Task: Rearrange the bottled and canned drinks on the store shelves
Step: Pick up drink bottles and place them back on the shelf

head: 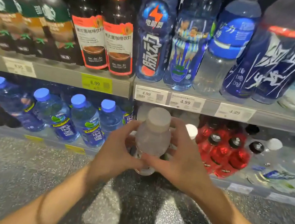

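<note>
A cloudy white bottle (153,136) with a wide pale cap stands upright between my two hands, in front of the lower shelf. My left hand (116,149) grips its left side with curled fingers. My right hand (184,157) wraps round its right side and lower body. The bottle's base is partly hidden behind my fingers.
The upper shelf (54,73) carries coffee bottles (103,44) at left and blue sports drinks (154,40) at centre and right, with price tags along its edge. On the lower shelf are blue-capped bottles (86,120), red bottles (222,154) and clear bottles (290,168). Speckled floor lies below.
</note>
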`<state>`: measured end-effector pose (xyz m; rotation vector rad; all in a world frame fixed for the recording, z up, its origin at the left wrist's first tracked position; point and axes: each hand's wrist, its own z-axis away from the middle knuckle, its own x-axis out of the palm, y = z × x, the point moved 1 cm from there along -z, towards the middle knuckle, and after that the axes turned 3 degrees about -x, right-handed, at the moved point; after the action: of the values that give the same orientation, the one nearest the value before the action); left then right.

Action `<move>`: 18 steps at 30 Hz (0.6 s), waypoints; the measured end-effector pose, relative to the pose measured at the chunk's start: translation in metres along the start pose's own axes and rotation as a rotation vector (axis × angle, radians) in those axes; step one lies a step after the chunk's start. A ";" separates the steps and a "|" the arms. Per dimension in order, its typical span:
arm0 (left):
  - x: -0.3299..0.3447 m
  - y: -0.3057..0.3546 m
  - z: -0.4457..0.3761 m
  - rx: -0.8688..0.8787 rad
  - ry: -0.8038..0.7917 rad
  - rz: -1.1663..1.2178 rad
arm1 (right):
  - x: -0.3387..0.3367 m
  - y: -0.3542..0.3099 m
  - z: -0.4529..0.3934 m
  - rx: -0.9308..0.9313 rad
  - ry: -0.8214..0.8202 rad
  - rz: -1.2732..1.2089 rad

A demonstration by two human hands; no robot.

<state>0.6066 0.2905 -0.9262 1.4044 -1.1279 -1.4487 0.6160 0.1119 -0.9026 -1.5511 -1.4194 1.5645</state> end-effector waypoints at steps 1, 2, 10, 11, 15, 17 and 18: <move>0.002 -0.009 -0.002 0.004 0.002 -0.009 | 0.007 0.009 0.000 -0.008 0.034 0.015; 0.004 -0.017 -0.004 0.010 0.011 -0.018 | 0.013 0.017 0.000 -0.023 0.072 0.030; 0.013 -0.056 -0.025 0.138 0.058 -0.010 | 0.028 0.048 -0.020 -0.095 0.115 0.042; 0.013 -0.060 -0.027 0.138 0.055 0.004 | 0.029 0.051 -0.023 -0.102 0.113 0.057; 0.014 -0.075 -0.030 0.113 0.030 0.020 | 0.030 0.061 -0.025 -0.076 0.121 0.097; 0.015 -0.081 -0.032 0.108 0.027 0.010 | 0.032 0.068 -0.026 -0.058 0.118 0.093; 0.015 -0.082 -0.031 0.108 0.034 0.003 | 0.033 0.069 -0.027 -0.057 0.119 0.095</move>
<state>0.6399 0.2964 -1.0088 1.4955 -1.2013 -1.3737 0.6546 0.1279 -0.9723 -1.7385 -1.3535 1.4702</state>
